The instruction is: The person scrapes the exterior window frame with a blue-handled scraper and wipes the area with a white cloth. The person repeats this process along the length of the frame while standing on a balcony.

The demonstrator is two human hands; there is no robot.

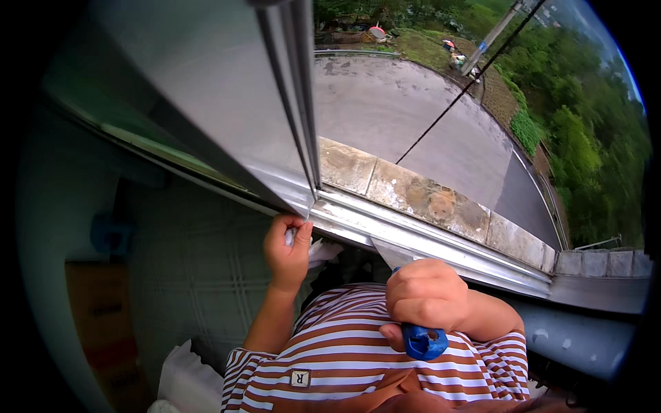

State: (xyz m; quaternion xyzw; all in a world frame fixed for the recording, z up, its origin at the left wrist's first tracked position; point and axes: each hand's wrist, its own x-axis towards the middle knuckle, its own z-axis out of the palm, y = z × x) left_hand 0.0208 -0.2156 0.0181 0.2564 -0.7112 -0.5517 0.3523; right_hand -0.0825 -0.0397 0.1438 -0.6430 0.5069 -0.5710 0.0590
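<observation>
My right hand (pixel 428 297) is wrapped around the blue handle (pixel 426 342) of a scraper. Its flat, light-coloured blade (pixel 388 253) points away from me and overlaps the inner edge of the aluminium window track (pixel 413 232); whether it touches the metal I cannot tell. At the lower corner of the sliding window sash (pixel 294 103), my left hand (pixel 289 253) has thumb and forefinger pinched together around a crumpled white piece (pixel 290 236), perhaps tissue or cloth. Those fingertips are up against the sash's bottom edge.
Outside the track runs a stained tiled ledge (pixel 439 199), with a paved road (pixel 403 108) far below. A dark cable (pixel 444 113) crosses the opening. Indoors, cardboard boxes (pixel 103 310) and a blue object (pixel 111 235) stand on the left, near a white covered item (pixel 188 379).
</observation>
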